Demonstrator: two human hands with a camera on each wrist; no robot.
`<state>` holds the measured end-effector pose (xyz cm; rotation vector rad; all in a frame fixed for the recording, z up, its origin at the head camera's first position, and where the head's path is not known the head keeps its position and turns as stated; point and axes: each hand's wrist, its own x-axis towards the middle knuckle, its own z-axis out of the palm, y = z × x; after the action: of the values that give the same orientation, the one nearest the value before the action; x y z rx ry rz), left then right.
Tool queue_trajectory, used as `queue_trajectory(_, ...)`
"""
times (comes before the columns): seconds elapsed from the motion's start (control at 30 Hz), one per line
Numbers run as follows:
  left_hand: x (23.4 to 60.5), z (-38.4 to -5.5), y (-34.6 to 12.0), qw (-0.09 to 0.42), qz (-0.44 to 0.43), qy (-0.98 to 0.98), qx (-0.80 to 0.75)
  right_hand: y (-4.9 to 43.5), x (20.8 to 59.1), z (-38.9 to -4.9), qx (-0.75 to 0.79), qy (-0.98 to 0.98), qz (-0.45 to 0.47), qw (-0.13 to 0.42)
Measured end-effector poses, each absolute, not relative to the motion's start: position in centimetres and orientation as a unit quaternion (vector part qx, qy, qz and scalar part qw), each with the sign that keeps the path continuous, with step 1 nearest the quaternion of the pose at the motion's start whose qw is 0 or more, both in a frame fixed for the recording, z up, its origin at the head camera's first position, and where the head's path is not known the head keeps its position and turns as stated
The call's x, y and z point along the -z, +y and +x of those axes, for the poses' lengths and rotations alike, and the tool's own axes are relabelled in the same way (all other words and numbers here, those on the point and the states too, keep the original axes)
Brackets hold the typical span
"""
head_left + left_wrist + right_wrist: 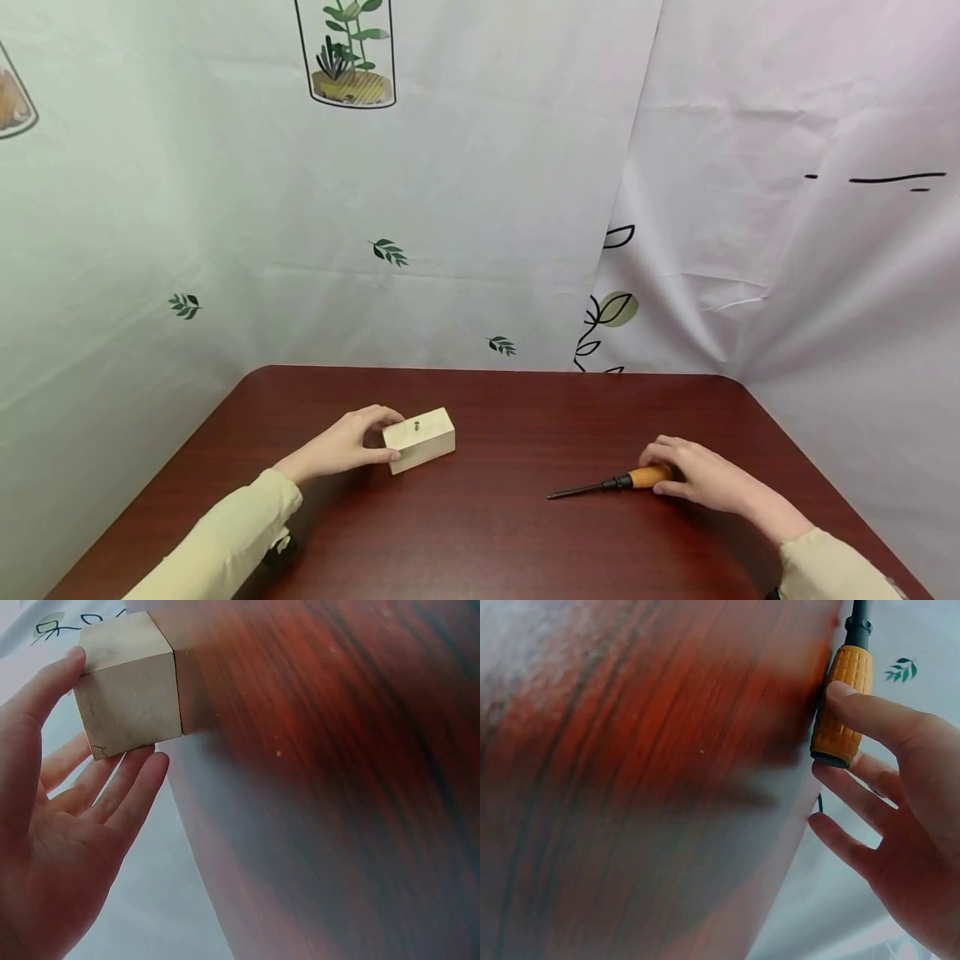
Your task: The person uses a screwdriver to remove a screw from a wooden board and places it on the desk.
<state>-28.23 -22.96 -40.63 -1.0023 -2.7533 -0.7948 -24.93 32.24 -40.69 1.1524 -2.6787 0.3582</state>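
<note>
Left hand (345, 446): thumb and fingers partly spread, pinching one end of a pale, unpainted wooden rectangular block (425, 450). Thumb along my near side of it, fingers along the far side. From the left wrist, the palm is clear of the wood; contact is by the fingertips.

Right hand (697, 475): thumb and fingers partly closed, pinching the butt of a screwdriver with a ribbed orange-yellow handle, black collar and dark metal shaft (618, 482). From the right wrist, my thumb lies on the ribbing and the lower fingers extend past the black end cap.

Positions: block left of centre, resting on the table, its long side slanting up to my right. On its top face, a small metal fitting (417, 426), too small to identify. Screwdriver to the right, shaft pointing left, well apart from the block; cannot tell whether its tip touches the tabletop.

Surroundings: cream sleeves (225, 525) on both forearms; glossy reddish-brown wood-grain table (480, 542) beneath. Behind it hangs a white cloth (487, 167) printed with green leaf sprigs (390, 252) and a plant in a jar (352, 83).
</note>
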Motion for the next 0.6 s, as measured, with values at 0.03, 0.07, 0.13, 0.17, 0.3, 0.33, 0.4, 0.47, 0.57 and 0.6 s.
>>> queue_trajectory(0.03,40.6,-28.3,-22.9,0.050,-0.329,-0.905,0.266,32.2,40.6,-24.9,-0.122,-0.906,0.392,0.101)
queue_trajectory(0.07,40.7,-28.3,-22.9,0.047,-0.328,-0.904,0.270,32.2,40.5,-25.0,-0.123,-0.905,0.395,0.102)
queue_trajectory(0.13,40.7,-28.3,-22.8,0.037,-0.328,-0.900,0.284,32.1,40.3,-25.0,-0.128,-0.901,0.401,0.104)
queue_trajectory(0.17,40.8,-28.4,-22.7,0.032,-0.328,-0.898,0.290,32.1,40.1,-25.0,-0.130,-0.899,0.404,0.107)
queue_trajectory(0.3,40.7,-28.4,-22.4,0.027,-0.333,-0.893,0.300,32.0,39.5,-25.1,-0.147,-0.892,0.412,0.114)
queue_trajectory(0.33,40.7,-28.4,-22.4,0.026,-0.334,-0.892,0.302,32.0,39.3,-25.1,-0.154,-0.891,0.412,0.112)
queue_trajectory(0.4,40.6,-28.4,-22.2,0.024,-0.336,-0.891,0.304,32.0,39.0,-25.0,-0.173,-0.890,0.408,0.104)
queue_trajectory(0.47,40.6,-28.4,-22.0,0.017,-0.337,-0.889,0.310,31.9,38.6,-24.9,-0.192,-0.888,0.405,0.099)
queue_trajectory(0.57,40.7,-28.4,-21.7,0.007,-0.337,-0.885,0.322,31.9,38.1,-24.8,-0.213,-0.881,0.409,0.103)
queue_trajectory(0.6,40.7,-28.4,-21.6,0.005,-0.337,-0.884,0.325,31.8,38.0,-24.8,-0.218,-0.879,0.411,0.107)
